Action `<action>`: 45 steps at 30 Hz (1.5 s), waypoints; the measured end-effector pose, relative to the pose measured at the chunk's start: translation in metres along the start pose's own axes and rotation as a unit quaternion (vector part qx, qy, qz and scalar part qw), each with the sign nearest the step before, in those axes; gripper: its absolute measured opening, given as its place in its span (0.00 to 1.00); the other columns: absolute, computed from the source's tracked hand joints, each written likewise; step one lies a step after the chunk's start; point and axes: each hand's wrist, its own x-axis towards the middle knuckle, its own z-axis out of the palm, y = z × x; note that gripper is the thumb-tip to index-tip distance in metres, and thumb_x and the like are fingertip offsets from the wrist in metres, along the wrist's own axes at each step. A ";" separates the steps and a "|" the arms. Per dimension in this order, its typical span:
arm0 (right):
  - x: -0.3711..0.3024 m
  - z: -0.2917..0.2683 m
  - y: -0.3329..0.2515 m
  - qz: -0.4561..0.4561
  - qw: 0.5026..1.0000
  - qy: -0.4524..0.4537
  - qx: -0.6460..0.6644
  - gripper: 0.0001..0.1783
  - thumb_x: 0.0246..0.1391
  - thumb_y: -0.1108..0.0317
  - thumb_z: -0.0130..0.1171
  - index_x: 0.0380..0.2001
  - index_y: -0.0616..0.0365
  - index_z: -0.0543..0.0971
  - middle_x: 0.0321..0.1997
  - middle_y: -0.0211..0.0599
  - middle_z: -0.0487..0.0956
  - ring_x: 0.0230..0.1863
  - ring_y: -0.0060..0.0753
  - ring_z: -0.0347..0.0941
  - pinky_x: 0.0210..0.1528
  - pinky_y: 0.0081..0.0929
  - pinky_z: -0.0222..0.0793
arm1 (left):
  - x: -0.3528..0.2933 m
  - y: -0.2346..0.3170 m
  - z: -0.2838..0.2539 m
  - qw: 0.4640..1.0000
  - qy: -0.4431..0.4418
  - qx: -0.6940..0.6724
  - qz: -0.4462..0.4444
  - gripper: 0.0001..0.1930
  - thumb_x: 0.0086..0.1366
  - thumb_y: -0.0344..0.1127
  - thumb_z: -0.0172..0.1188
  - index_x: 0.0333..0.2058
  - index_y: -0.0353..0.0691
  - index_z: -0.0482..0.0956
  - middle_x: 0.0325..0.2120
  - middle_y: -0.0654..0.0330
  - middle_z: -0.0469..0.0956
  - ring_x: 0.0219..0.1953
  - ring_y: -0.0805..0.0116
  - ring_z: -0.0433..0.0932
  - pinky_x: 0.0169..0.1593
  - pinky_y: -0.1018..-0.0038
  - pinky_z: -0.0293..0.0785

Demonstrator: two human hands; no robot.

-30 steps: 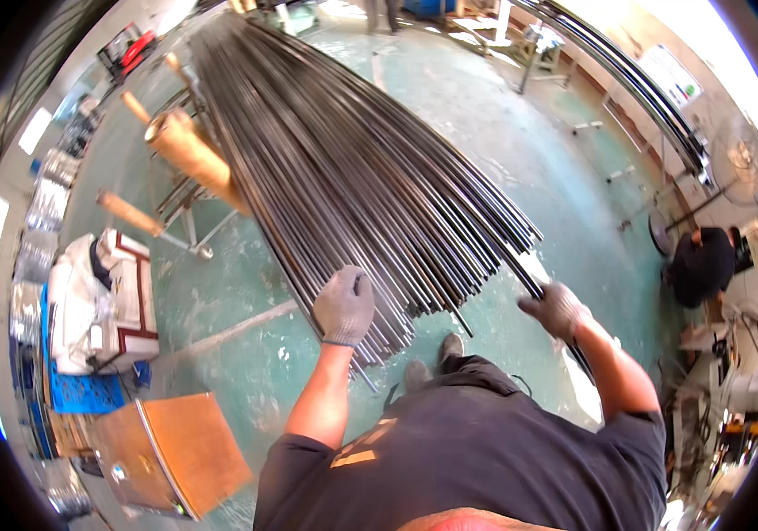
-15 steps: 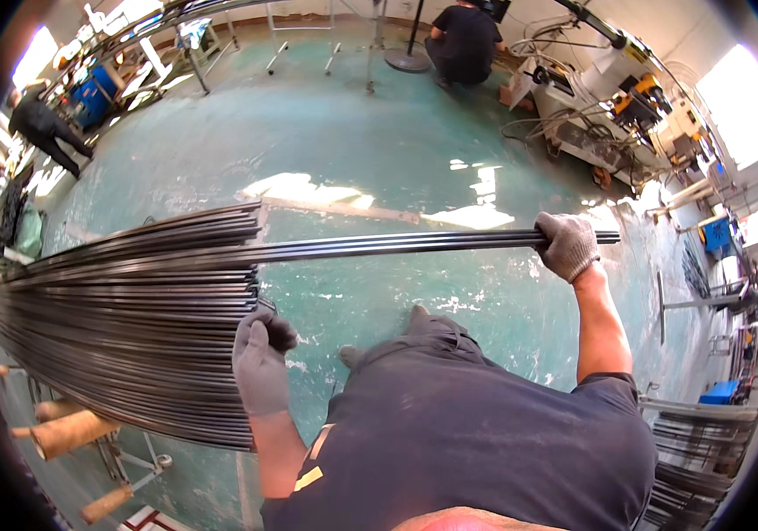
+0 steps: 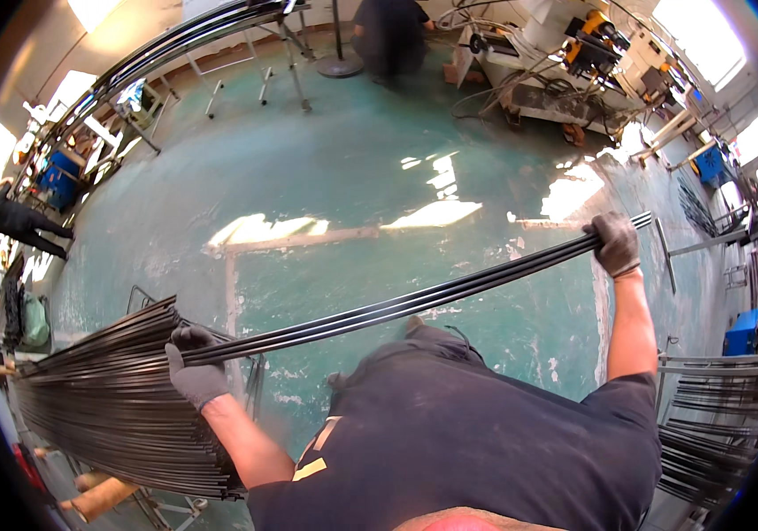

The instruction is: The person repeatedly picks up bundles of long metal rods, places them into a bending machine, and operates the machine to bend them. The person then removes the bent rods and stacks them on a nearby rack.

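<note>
My right hand (image 3: 618, 245), in a grey work glove, is closed around one end of a few long, thin black rods (image 3: 414, 305). Their tips stick out just beyond the fist. From there the rods slope down to the left, across the front of my body. Near the large pile of similar black rods (image 3: 122, 416), my gloved left hand (image 3: 197, 367) is curled around the same rods. The pile lies on the left, its near ends uneven. Where the held rods run on past my left hand, I cannot separate them from the pile.
Brown rollers (image 3: 104, 500) on a metal stand sit below the pile. A rack of dark rods (image 3: 715, 434) stands at the lower right. Cabled machinery (image 3: 565, 71) and a crouching person (image 3: 388, 40) are at the far side. Another person (image 3: 20, 219) stands far left.
My right hand has moved right, drawing the rods along and tilting them. My left hand has shifted left from the pile's ends and closed on the rods. The view has turned.
</note>
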 end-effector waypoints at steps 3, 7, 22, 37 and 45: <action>-0.028 0.026 0.089 0.110 0.991 -0.052 -0.050 0.03 0.55 0.70 0.65 0.28 0.54 0.80 0.29 0.46 0.79 0.38 0.56 0.78 0.41 0.50 0.72 | -0.015 -0.033 0.018 0.995 0.066 -0.053 -0.047 0.11 0.75 0.36 0.59 0.47 0.34 0.77 0.38 0.59 0.80 0.39 0.64 0.80 0.47 0.66 0.83; 0.017 0.076 0.032 0.083 0.952 -0.295 0.011 0.08 0.51 0.75 0.60 0.32 0.51 0.85 0.31 0.46 0.83 0.40 0.53 0.82 0.45 0.47 0.79 | -0.068 -0.141 0.067 0.984 0.169 -0.025 -0.042 0.05 0.74 0.32 0.61 0.41 0.37 0.76 0.33 0.61 0.76 0.33 0.67 0.74 0.44 0.66 0.79; 0.048 0.189 0.313 0.107 0.988 -0.114 -0.018 0.04 0.52 0.68 0.66 0.28 0.44 0.86 0.29 0.35 0.84 0.38 0.45 0.81 0.46 0.42 0.76 | -0.013 -0.317 0.152 0.985 0.168 0.031 -0.031 0.07 0.74 0.34 0.60 0.38 0.38 0.74 0.30 0.62 0.73 0.31 0.66 0.73 0.43 0.65 0.77; 0.103 0.279 0.572 0.182 0.983 0.015 0.001 0.08 0.56 0.66 0.69 0.30 0.54 0.79 0.39 0.42 0.81 0.53 0.53 0.76 0.69 0.46 0.67 | -0.099 -0.594 0.314 0.996 -0.067 0.057 -0.032 0.10 0.74 0.37 0.63 0.38 0.39 0.73 0.31 0.61 0.70 0.33 0.65 0.72 0.51 0.61 0.76; 0.051 0.307 0.712 0.260 0.965 -0.007 0.012 0.08 0.52 0.64 0.73 0.28 0.51 0.83 0.39 0.44 0.83 0.50 0.55 0.77 0.55 0.45 0.73 | -0.187 -0.747 0.417 0.990 -0.129 0.035 -0.052 0.11 0.69 0.32 0.68 0.39 0.41 0.72 0.31 0.64 0.64 0.33 0.67 0.65 0.47 0.65 0.71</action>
